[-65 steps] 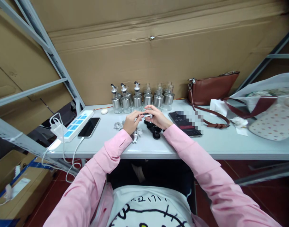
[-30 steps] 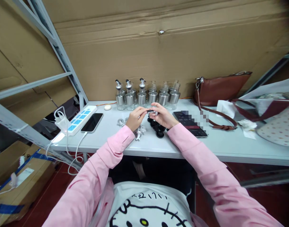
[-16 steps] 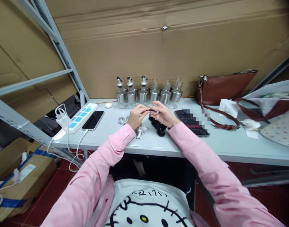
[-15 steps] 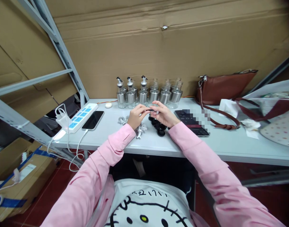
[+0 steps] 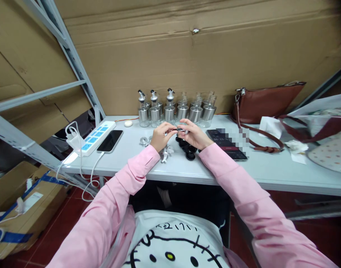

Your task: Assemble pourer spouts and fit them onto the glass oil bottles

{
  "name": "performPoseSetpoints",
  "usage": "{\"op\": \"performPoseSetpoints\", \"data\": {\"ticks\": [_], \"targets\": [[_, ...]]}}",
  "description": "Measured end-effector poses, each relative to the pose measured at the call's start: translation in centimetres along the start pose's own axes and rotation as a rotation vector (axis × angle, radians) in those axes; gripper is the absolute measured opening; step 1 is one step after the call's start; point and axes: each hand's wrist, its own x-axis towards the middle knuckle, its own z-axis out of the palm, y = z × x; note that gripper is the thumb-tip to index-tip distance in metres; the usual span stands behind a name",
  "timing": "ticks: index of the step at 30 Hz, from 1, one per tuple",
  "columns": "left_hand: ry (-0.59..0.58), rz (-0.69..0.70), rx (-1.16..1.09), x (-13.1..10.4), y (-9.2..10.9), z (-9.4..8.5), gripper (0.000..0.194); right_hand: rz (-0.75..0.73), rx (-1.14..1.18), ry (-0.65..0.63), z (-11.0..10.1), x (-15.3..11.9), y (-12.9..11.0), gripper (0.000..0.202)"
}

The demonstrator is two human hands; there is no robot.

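Over the middle of the table, my left hand (image 5: pixel 161 136) and my right hand (image 5: pixel 195 134) meet with their fingertips closed on a small black part (image 5: pixel 179 129). Fingers cover most of it, so its exact kind is hidden. Several black ring-shaped pieces (image 5: pixel 190 155) lie beneath my right hand. Beside my left hand are white and silver spout pieces (image 5: pixel 167 152). Behind both hands stand rows of glass bottles with metal bands (image 5: pixel 182 112). Three in front at the left carry a pourer spout (image 5: pixel 170 93); the others have bare necks.
At left sit a white power strip (image 5: pixel 98 137) and a phone on a cable (image 5: pixel 110 141). A larger phone with a running timer (image 5: pixel 226 145) lies right of my hands. Farther right are a brown bag (image 5: pixel 267 102), its strap and crumpled tissue (image 5: pixel 296 147). Cardboard (image 5: pixel 159 56) walls the back.
My hands stay together on the small black part, with only slight finger movement. The view has shifted a little; nothing on the table has visibly moved.
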Motion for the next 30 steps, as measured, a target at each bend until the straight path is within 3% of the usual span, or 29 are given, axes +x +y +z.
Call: {"op": "performPoseSetpoints", "data": {"ticks": [14,22,30], "targets": [[-0.027,0.012,0.017,0.02,-0.06,-0.01,0.025,-0.031,-0.007,-0.004,-0.35,0.38,0.43,0.038],[-0.019,0.037,0.009,-0.2,-0.02,0.05,0.028,0.033,-0.002,-0.069,-0.12,-0.12,0.09,0.026],[0.002,0.037,-0.022,-0.21,0.22,-0.02,0.028,0.042,-0.049,-0.089,0.14,-0.19,0.2,0.034]]}}
